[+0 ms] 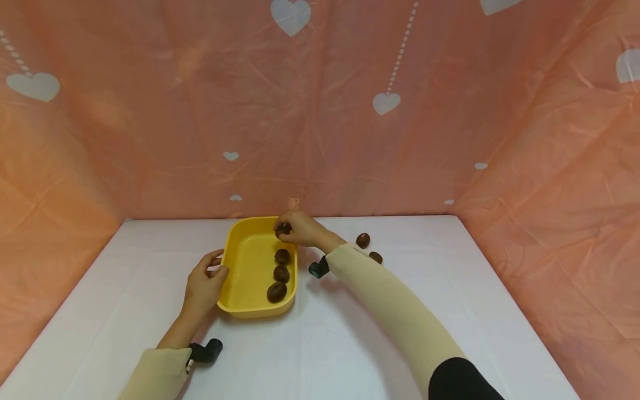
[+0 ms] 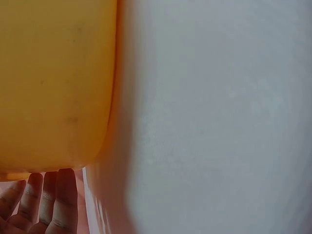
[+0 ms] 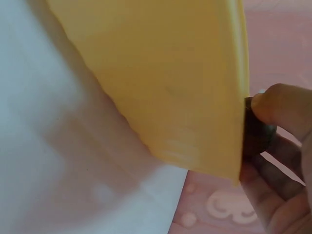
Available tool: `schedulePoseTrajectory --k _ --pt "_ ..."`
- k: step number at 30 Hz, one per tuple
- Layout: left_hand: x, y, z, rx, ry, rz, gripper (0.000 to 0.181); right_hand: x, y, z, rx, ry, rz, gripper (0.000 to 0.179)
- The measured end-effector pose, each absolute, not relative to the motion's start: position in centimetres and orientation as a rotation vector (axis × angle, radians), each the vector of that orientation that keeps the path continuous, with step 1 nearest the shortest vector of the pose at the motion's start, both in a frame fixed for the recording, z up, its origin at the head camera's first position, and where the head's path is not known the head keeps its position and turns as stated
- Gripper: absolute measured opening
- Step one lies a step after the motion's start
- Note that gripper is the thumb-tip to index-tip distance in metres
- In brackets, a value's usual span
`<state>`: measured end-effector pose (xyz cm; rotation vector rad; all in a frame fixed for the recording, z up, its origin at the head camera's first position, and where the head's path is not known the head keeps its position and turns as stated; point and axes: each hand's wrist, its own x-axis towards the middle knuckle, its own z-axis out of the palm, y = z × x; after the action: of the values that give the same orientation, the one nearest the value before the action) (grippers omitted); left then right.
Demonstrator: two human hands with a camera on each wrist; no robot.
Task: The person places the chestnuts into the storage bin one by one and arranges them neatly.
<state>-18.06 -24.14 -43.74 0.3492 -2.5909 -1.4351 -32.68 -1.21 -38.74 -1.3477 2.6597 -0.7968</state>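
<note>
A yellow rectangular tray (image 1: 250, 244) stands on the table, with three glossy brown chestnuts (image 1: 281, 273) in a row along its right side. Over the tray's far right corner, my right hand (image 1: 302, 229) pinches another chestnut (image 3: 257, 129) between thumb and fingers. The right wrist view has this chestnut partly behind the tray's upper edge. My left hand (image 1: 204, 283) is at the tray's left side, fingertips and thumb right at the rim. In the left wrist view its fingers (image 2: 67, 200) reach fairly straight to the tray's edge.
Two more chestnuts (image 1: 363, 240) lie on the white table (image 1: 400, 333) right of the tray, one partly behind the right sleeve (image 1: 385, 289). A pink-orange curtain (image 1: 330, 139) with pale hearts rises behind the table and along both sides.
</note>
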Motion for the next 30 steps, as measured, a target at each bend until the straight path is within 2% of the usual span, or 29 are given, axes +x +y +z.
schedulePoseTrajectory --k 16,30 --pt "-18.2 -24.1 -44.1 0.351 -2.583 -1.419 0.046 -33.7 -2.8 -39.9 -1.384 2.681 -0.306 0.024" --pt "-17.9 -23.9 -44.0 0.355 -2.560 -1.423 0.045 -33.5 -3.5 -40.0 -1.319 2.681 -0.146 0.020"
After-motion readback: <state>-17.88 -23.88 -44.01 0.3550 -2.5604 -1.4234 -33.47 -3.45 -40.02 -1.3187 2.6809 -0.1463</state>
